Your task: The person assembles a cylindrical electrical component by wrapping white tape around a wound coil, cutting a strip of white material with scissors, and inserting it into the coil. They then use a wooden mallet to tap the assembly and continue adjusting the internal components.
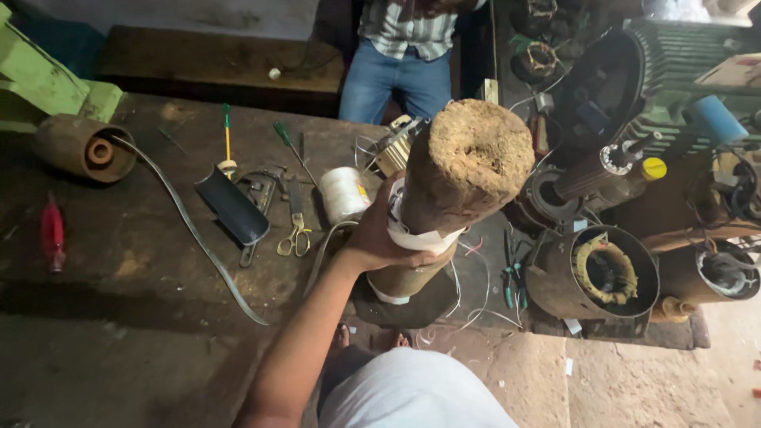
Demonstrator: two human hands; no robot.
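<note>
Here, hand: the left hand (372, 238) has its fingers clamped around a tall brown wooden post (452, 190) wrapped in white paper (the other hand is out of sight).
Post: upright at the workbench's (135, 238) front edge.
Nearby: yellow-handled scissors (295, 234), white thread spool (342, 192), a round motor stator (598, 273).

Rough, crumbly wooden post (468, 170) banded in smooth white paper (420, 236), glossy metal scissors (295, 230), matt black tube (231, 204), worn, stained wooden workbench (127, 246)

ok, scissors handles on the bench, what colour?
Yellow handles on the scissors, seen best in the head view.
</note>
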